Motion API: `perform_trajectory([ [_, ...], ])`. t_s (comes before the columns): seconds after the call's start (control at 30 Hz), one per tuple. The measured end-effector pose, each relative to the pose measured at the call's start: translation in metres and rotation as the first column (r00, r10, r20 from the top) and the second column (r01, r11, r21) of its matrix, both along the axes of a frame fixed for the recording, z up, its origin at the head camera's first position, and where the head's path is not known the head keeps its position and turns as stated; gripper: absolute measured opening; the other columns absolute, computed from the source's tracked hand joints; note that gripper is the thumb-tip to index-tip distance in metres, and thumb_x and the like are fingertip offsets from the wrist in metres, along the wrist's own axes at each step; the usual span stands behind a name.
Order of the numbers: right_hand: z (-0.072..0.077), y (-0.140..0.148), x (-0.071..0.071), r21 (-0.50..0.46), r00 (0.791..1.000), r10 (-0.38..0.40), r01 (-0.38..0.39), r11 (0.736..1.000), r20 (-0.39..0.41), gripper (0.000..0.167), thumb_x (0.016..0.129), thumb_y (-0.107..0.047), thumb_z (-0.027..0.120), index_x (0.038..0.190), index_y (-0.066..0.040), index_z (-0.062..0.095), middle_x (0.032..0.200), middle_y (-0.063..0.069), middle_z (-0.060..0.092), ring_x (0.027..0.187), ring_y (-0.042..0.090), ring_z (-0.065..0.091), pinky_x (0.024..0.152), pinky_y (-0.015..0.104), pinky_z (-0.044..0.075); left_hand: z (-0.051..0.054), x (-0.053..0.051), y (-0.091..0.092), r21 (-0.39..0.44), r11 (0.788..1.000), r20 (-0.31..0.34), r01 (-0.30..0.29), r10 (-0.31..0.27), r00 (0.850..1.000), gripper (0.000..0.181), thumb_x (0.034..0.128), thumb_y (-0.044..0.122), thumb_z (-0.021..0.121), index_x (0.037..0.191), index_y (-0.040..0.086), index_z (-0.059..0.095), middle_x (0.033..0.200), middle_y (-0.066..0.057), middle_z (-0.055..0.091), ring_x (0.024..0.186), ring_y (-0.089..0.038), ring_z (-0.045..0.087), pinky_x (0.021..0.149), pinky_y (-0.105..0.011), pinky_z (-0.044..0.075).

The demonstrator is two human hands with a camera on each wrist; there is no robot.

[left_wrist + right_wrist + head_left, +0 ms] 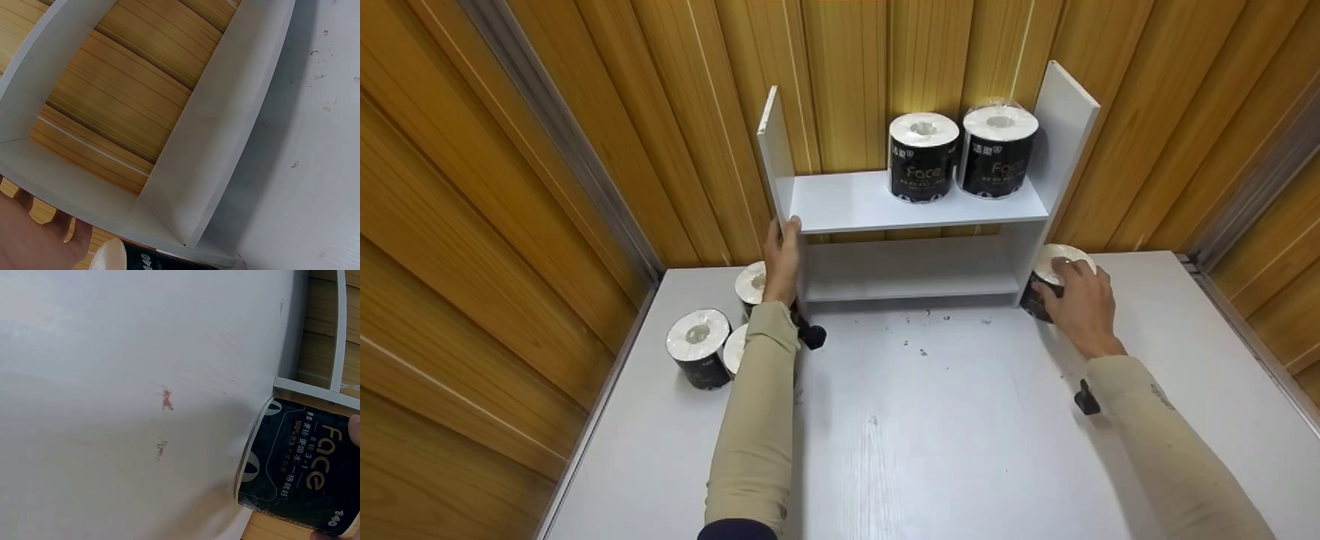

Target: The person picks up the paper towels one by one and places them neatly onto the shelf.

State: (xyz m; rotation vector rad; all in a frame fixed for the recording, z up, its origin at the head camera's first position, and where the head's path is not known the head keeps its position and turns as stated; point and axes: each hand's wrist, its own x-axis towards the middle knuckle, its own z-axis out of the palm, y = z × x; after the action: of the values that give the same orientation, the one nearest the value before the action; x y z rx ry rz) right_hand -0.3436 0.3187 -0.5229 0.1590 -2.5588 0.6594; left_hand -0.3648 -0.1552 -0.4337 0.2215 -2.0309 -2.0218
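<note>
My left hand (782,262) holds the left side panel of a white two-tier shelf (915,225), thumb at its front edge. In the left wrist view, the fingers (79,233) lie along that panel's outer face. Beside the shelf's right side, my right hand (1081,304) grips a toilet paper roll (1039,296) with a black "Face" wrapper. The right wrist view shows this roll (298,467) close to the shelf's upright, with fingertips at its edge. Two similar rolls, a middle one (922,169) and a right one (997,161), stand upright on the upper tier.
Left of the shelf stand several more rolls, one (701,367) in full view and others (750,281) partly behind my left arm. Wood-patterned walls (847,90) rise behind and beside the white table (900,435). Dark marks spot the tabletop before the shelf.
</note>
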Motion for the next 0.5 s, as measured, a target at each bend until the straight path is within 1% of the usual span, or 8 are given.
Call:
perform_trajectory([
  [0.07, 0.0005, 0.0002, 0.0004, -0.005, 1.000, -0.007, 0.007, 1.000, 0.017, 0.050, 0.100, -0.020, 0.076, 0.140, 0.007, 0.062, 0.139, 0.033, 0.057, 0.128, 0.063, 0.048, 0.109, 0.075, 0.039, 0.0001, 0.0003, 0.0005, -0.002, 1.000, -0.003, -0.004, 0.004, 1.000, 0.073, 0.1095, 0.049, 0.049, 0.170, 0.013, 0.028, 0.174, -0.014, 0.032, 0.161, -0.030, 0.031, 0.131, -0.043, 0.029],
  [0.17, 0.0017, 0.0005, 0.0009, -0.014, 0.999, -0.010, 0.011, 1.000, 0.037, 0.050, 0.101, -0.021, 0.075, 0.140, 0.006, 0.062, 0.141, 0.033, 0.056, 0.130, 0.063, 0.046, 0.110, 0.075, 0.039, -0.0006, 0.0000, 0.0007, -0.006, 1.000, 0.004, -0.010, 0.010, 1.000, 0.074, 0.1092, 0.049, 0.049, 0.170, 0.013, 0.027, 0.174, -0.015, 0.031, 0.161, -0.030, 0.031, 0.131, -0.043, 0.029],
  [0.5, 0.0060, 0.0015, 0.0018, -0.037, 0.999, -0.023, 0.025, 0.999, 0.049, 0.049, 0.100, -0.022, 0.075, 0.140, 0.004, 0.062, 0.141, 0.031, 0.056, 0.130, 0.061, 0.046, 0.108, 0.075, 0.042, -0.0001, -0.0007, 0.0004, -0.006, 1.000, 0.004, -0.014, 0.014, 1.000, 0.075, 0.1088, 0.049, 0.049, 0.170, 0.012, 0.028, 0.174, -0.014, 0.032, 0.161, -0.030, 0.031, 0.132, -0.042, 0.029],
])
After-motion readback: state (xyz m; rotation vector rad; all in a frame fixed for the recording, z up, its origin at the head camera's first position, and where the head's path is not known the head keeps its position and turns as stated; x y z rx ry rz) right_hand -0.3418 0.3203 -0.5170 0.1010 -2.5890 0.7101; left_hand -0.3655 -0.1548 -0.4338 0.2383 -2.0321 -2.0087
